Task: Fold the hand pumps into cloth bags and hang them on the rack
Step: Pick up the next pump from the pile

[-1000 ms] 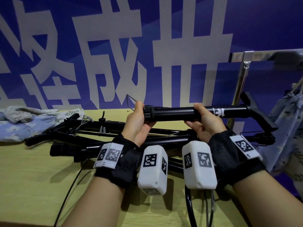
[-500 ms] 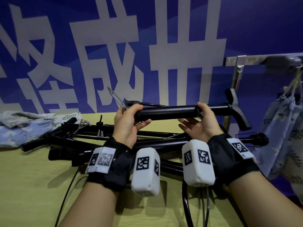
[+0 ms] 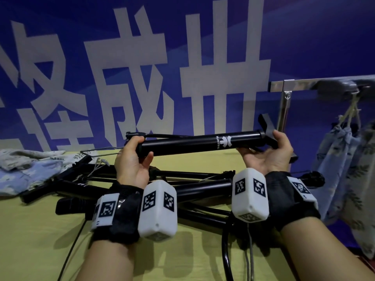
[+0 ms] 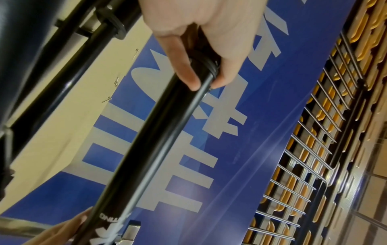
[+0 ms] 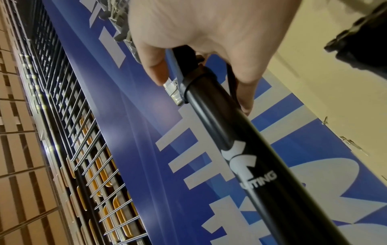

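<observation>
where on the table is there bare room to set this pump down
Bare table lies at the near left, in front of the pile of pumps, crossed only by a thin cable. The far strip under the held pump is narrow. The middle is crowded with pumps, and cloth bags fill the far left.

White lettering ending "UTING" is read on the black pump barrel [image 5: 249, 159]; large characters "成" and "卅" are shown on the blue banner [image 3: 304, 47].

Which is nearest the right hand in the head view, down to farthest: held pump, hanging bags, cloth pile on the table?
1. Held pump: gripped at its handle end by the right hand.
2. Hanging bags: on the rack, just right.
3. Cloth pile: table's far left.
</observation>
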`<action>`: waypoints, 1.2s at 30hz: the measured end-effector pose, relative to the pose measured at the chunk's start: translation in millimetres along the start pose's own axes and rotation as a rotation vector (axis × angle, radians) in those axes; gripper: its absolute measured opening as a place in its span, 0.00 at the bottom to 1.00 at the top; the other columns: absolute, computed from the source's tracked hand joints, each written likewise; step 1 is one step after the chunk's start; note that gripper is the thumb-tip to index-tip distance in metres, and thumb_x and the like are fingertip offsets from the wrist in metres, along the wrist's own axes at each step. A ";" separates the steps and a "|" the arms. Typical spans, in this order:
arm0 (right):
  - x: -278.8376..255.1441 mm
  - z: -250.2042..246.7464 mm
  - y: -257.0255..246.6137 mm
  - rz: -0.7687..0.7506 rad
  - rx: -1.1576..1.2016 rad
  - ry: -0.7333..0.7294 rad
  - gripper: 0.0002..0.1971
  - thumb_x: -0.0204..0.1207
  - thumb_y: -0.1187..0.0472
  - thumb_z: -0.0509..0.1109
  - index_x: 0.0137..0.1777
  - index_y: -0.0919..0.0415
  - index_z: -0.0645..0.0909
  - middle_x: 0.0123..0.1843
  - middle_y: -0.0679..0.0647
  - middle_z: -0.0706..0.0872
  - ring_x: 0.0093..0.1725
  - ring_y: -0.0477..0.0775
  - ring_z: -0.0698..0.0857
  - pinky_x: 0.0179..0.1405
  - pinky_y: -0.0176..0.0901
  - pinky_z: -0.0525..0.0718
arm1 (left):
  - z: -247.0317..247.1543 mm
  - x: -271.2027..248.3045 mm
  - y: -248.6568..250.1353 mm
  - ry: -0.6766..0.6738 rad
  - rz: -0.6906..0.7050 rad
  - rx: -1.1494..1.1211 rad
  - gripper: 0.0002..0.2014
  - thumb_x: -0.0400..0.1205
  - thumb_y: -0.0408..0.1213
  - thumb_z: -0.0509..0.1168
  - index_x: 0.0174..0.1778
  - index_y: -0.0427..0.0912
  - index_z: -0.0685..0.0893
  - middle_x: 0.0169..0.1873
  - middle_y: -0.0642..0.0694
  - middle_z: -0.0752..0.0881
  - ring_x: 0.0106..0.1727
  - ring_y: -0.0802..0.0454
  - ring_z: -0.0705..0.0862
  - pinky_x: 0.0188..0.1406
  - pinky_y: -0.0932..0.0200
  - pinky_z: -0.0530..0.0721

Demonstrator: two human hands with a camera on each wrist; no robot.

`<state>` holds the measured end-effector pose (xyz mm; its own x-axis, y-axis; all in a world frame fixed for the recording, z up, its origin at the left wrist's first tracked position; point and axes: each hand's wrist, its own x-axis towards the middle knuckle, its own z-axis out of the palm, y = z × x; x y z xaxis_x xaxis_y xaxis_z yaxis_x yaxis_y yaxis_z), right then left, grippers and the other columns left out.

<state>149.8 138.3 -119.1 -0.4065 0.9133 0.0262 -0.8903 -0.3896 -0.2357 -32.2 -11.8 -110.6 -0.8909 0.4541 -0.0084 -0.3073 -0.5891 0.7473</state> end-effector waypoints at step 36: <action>0.6 -5.1 17.1 -0.104 -1.564 -0.356 0.31 0.81 0.73 0.60 0.80 0.51 0.59 0.65 0.51 0.75 0.52 0.45 0.77 0.35 0.23 0.72 | -0.2 -2.2 -1.4 0.068 -0.099 -0.322 0.07 0.76 0.33 0.72 0.46 0.40 0.83 0.52 0.43 0.82 0.48 0.56 0.86 0.22 0.75 0.79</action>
<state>135.3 132.8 -128.0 -0.5843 0.7668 0.2658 0.0661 0.3714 -0.9261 -29.8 -12.1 -111.8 -0.8687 0.4799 -0.1228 -0.4730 -0.7303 0.4928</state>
